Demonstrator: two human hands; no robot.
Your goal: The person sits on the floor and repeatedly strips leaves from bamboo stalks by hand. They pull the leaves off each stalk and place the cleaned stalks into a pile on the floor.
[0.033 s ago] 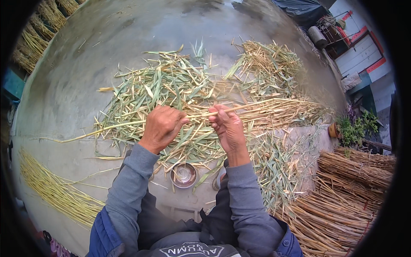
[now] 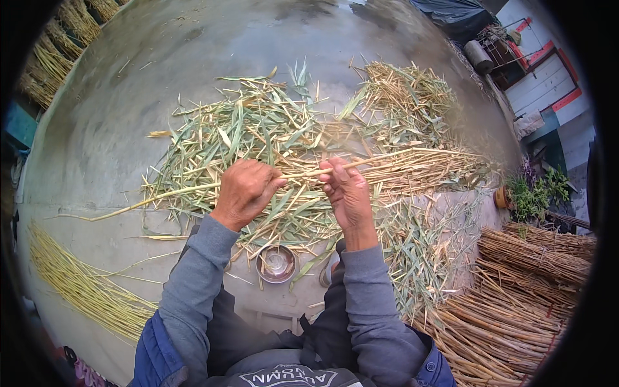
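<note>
A long, thin yellowish reed stalk (image 2: 303, 174) runs crosswise in front of me, its thin end reaching out over the concrete on the left. My left hand (image 2: 246, 193) is closed in a fist around it. A short way to the right, my right hand (image 2: 349, 198) pinches the same stalk between thumb and fingers. Beneath both hands spreads a heap of green and straw-coloured leaves and husks (image 2: 238, 129). Straw-coloured stalks (image 2: 425, 166) lie to the right, partly under the held stalk's far end.
A small metal bowl (image 2: 277, 264) stands on the concrete between my feet. At lower left lies a sheaf of yellow-green stalks (image 2: 84, 284). Brown stalk bundles (image 2: 503, 322) fill the lower right, below a potted plant (image 2: 535, 190). Another husk heap (image 2: 412, 103) sits at far right.
My right hand has shifted very slightly to the right along the stalk. My left hand keeps its hold almost unmoved.
</note>
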